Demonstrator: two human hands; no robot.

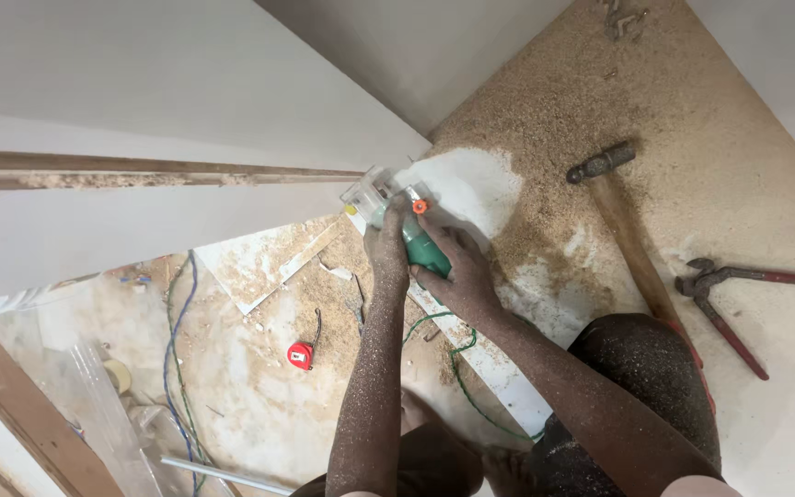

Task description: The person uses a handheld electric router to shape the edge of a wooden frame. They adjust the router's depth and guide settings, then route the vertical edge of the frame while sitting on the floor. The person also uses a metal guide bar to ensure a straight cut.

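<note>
Both arms reach out over the edge of a white board [471, 184] thick with sawdust, and both are dusted brown with it. The left hand [386, 247] is wrapped from above around the front of a small green power tool [420, 247], fingers closed over its body. The right hand [457, 276] is closed around the rear of the same tool, just behind the left, so the two hands touch along the green casing. The tool has an orange knob [420, 207] on top and a clear base [367, 193] at its nose, which sits at the board's edge against a long groove [167, 175] cut in the white panel to the left. A green cable [457, 368] trails back from the tool past the person's knee.

On the sawdust-covered worktop to the right lies a hammer [623, 230] with a wooden handle, and farther right a pair of red-handled pincers [729, 304], well apart from the hands. Down on the floor below, among scraps and blue wires [175, 368], rests a red tape measure [301, 354].
</note>
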